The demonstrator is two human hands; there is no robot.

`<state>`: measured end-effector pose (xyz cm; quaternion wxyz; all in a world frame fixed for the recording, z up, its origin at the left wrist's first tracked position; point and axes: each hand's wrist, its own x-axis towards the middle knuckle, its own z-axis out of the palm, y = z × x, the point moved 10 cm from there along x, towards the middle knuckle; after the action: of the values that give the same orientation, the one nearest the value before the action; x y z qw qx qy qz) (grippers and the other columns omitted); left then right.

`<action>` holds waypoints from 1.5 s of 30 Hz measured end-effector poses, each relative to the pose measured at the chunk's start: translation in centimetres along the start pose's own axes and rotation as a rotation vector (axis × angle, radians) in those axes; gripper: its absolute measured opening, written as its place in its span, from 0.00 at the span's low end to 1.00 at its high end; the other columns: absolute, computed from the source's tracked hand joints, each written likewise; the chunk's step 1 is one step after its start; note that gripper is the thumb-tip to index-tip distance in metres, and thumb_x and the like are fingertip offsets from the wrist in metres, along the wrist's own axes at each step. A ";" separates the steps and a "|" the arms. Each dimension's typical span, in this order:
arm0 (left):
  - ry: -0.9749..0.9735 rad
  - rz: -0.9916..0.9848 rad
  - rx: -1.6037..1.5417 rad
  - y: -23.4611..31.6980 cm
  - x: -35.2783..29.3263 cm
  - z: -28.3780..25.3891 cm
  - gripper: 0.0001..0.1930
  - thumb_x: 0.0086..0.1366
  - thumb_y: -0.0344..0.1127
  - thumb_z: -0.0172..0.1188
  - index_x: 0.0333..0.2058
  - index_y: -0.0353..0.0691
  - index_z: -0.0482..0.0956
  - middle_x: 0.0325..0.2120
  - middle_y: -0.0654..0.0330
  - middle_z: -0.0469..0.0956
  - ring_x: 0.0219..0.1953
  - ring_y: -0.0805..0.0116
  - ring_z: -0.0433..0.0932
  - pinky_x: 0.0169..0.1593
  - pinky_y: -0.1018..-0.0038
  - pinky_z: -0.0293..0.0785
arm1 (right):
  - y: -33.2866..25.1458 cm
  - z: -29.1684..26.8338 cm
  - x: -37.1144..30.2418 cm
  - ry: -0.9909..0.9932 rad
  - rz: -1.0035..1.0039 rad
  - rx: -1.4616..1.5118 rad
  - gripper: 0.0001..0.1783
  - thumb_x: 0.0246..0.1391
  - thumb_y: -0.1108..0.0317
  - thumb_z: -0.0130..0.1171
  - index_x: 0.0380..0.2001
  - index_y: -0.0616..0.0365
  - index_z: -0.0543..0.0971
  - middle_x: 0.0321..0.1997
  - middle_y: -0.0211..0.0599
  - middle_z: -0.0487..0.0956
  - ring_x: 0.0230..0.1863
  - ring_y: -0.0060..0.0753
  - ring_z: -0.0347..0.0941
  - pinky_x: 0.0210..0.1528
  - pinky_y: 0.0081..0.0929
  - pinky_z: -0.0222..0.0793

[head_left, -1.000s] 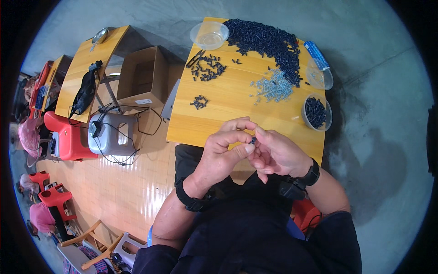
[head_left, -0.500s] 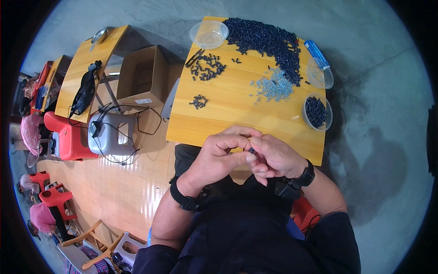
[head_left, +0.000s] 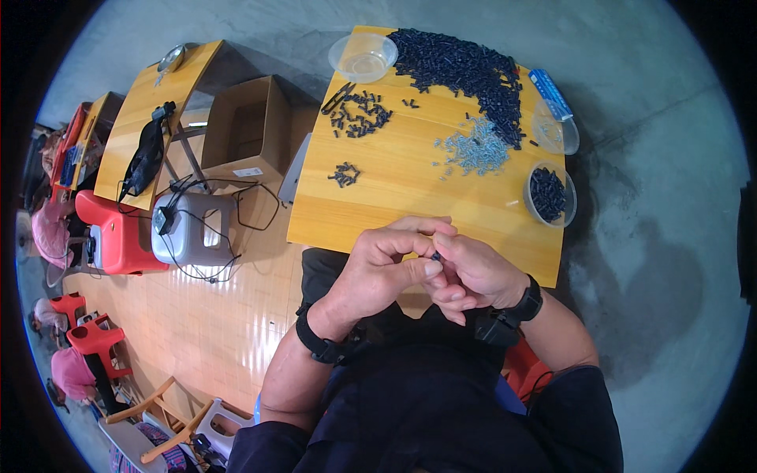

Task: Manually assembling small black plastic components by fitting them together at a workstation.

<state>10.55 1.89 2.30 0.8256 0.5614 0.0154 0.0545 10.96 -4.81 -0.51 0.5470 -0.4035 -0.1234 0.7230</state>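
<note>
My left hand (head_left: 390,264) and my right hand (head_left: 481,272) meet just off the table's near edge, fingertips together. Pinched between them is a small dark cylindrical part (head_left: 436,256), mostly covered by the fingers. Beyond, on the yellow wooden table (head_left: 394,209), a big heap of black cylindrical parts (head_left: 457,63) spreads along the far side. Against its near end lies a pile of small silvery-blue pieces (head_left: 475,148), too small to tell exactly. Two looser groups, a larger cluster of black parts (head_left: 363,117) and a smaller cluster (head_left: 344,174), lie to the left.
A clear bowl of black parts (head_left: 548,194) stands at the right edge, a clear plastic bowl (head_left: 363,57) at the far left corner. Dark tweezers (head_left: 337,98), a blue box (head_left: 550,94), a cardboard box (head_left: 244,130), a grey stool (head_left: 189,229) and red chair (head_left: 118,232) are also around.
Both hands keep their pinch at nearly the same spot. The lower fingers of my right hand have shifted slightly, and the whole view has moved a little.
</note>
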 end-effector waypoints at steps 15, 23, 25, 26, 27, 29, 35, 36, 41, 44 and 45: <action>0.015 -0.079 -0.022 -0.5 -0.1 -0.1 0.08 0.59 0.21 0.60 0.38 0.32 0.81 0.47 0.52 0.77 0.56 0.62 0.71 0.56 0.70 0.68 | 0.1 0.3 0.4 0.092 -0.017 0.081 0.26 0.66 0.46 0.39 0.18 0.50 0.61 0.10 0.19 0.55 0.06 0.13 0.54 0.11 0.24 0.69; -0.006 -0.179 -0.129 -1.9 -0.5 0.4 0.08 0.60 0.20 0.59 0.39 0.29 0.81 0.46 0.55 0.77 0.46 0.70 0.77 0.49 0.75 0.74 | 2.4 0.5 0.5 0.079 -0.068 0.396 0.23 0.65 0.47 0.41 0.19 0.47 0.61 0.10 0.19 0.55 0.07 0.15 0.53 0.15 0.32 0.73; 0.012 -0.228 -0.086 -2.3 -0.7 0.2 0.10 0.57 0.20 0.62 0.39 0.34 0.82 0.46 0.54 0.78 0.51 0.64 0.76 0.54 0.71 0.71 | 3.1 0.1 0.7 0.068 -0.044 0.423 0.20 0.65 0.49 0.40 0.25 0.50 0.63 0.11 0.20 0.55 0.08 0.15 0.53 0.16 0.34 0.74; 0.013 -0.229 -0.084 -2.2 -0.8 0.2 0.10 0.57 0.20 0.62 0.39 0.34 0.82 0.46 0.54 0.78 0.51 0.64 0.76 0.54 0.71 0.71 | 3.5 0.1 0.8 0.057 -0.018 0.449 0.18 0.65 0.50 0.38 0.30 0.52 0.66 0.12 0.21 0.55 0.08 0.15 0.53 0.17 0.36 0.76; 0.036 -0.277 -0.091 -2.6 -0.8 0.1 0.10 0.57 0.20 0.61 0.39 0.34 0.82 0.46 0.54 0.78 0.48 0.66 0.76 0.52 0.72 0.72 | 3.4 0.0 0.7 0.059 -0.024 0.448 0.18 0.65 0.50 0.38 0.30 0.52 0.66 0.12 0.21 0.55 0.08 0.15 0.53 0.17 0.36 0.76; 0.055 -0.323 -0.095 -2.9 -0.9 0.3 0.10 0.57 0.19 0.61 0.39 0.33 0.82 0.46 0.54 0.78 0.46 0.67 0.77 0.50 0.73 0.73 | 2.9 0.0 0.5 0.059 -0.064 0.387 0.17 0.65 0.51 0.38 0.31 0.51 0.66 0.12 0.20 0.54 0.08 0.15 0.53 0.18 0.36 0.77; 0.111 -0.392 -0.122 -3.2 -1.7 -0.1 0.08 0.58 0.20 0.60 0.37 0.30 0.81 0.44 0.55 0.78 0.38 0.73 0.78 0.44 0.77 0.75 | 3.3 0.3 1.2 0.019 -0.088 0.469 0.28 0.64 0.39 0.34 0.26 0.52 0.64 0.12 0.21 0.56 0.08 0.17 0.54 0.19 0.37 0.77; 0.108 -0.384 -0.104 -3.6 -1.8 -0.4 0.06 0.58 0.20 0.60 0.35 0.30 0.81 0.43 0.55 0.78 0.37 0.73 0.77 0.43 0.78 0.75 | 3.4 0.3 1.2 0.016 -0.089 0.468 0.28 0.64 0.39 0.34 0.26 0.52 0.64 0.12 0.21 0.56 0.08 0.17 0.54 0.19 0.37 0.77; 0.124 -0.315 -0.109 -3.4 -2.0 -0.3 0.03 0.59 0.21 0.59 0.32 0.30 0.80 0.40 0.57 0.77 0.32 0.75 0.76 0.39 0.79 0.73 | 3.4 0.8 0.7 -0.060 -0.101 0.520 0.34 0.62 0.32 0.30 0.22 0.51 0.64 0.13 0.23 0.60 0.10 0.21 0.60 0.22 0.38 0.77; 0.132 -0.312 -0.097 -3.6 -2.2 -0.1 0.03 0.59 0.21 0.59 0.32 0.31 0.80 0.41 0.58 0.76 0.33 0.75 0.76 0.39 0.79 0.73 | 3.7 0.8 0.4 -0.064 -0.109 0.498 0.33 0.63 0.34 0.31 0.22 0.51 0.64 0.13 0.23 0.60 0.10 0.22 0.61 0.22 0.39 0.78; 0.128 -0.305 -0.095 -3.7 -2.4 -0.1 0.02 0.59 0.21 0.60 0.31 0.31 0.80 0.39 0.58 0.77 0.32 0.75 0.76 0.38 0.79 0.73 | 3.9 0.7 0.3 -0.065 -0.111 0.497 0.33 0.63 0.34 0.31 0.22 0.51 0.64 0.13 0.23 0.60 0.10 0.22 0.61 0.22 0.39 0.78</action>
<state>8.43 0.42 -1.28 0.8471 0.5084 0.1507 -0.0352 7.71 -5.74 -2.59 0.6639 -0.2257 0.0184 0.7127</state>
